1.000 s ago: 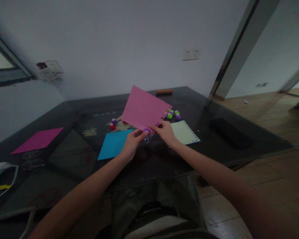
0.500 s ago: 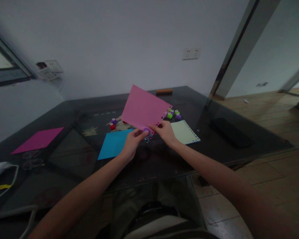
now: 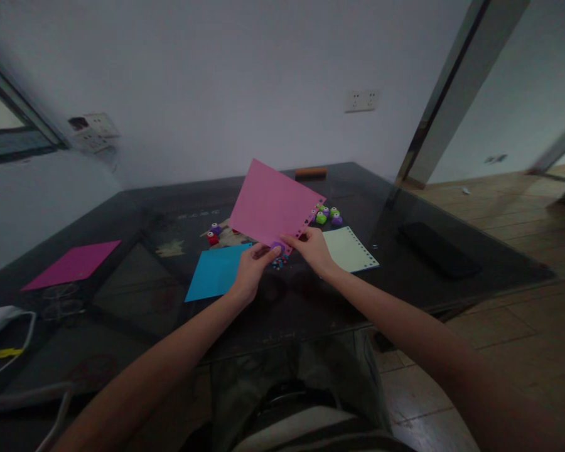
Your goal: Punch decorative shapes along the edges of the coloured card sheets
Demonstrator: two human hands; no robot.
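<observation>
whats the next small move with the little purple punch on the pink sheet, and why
Probably squeeze the small purple paper punch that the left hand holds at the lower corner of the pink paper sheet. The right hand pinches the sheet's edge beside it, and a row of punched holes already runs down that edge toward the punch, so this spot looks next in line.

On the dark glass worktop (image 3: 405,276) we see a blue sheet (image 3: 214,272), a magenta sheet (image 3: 73,263), a pale sheet with a punched edge (image 3: 351,250), green and purple punches (image 3: 328,216) and a black flat object (image 3: 437,249).
</observation>
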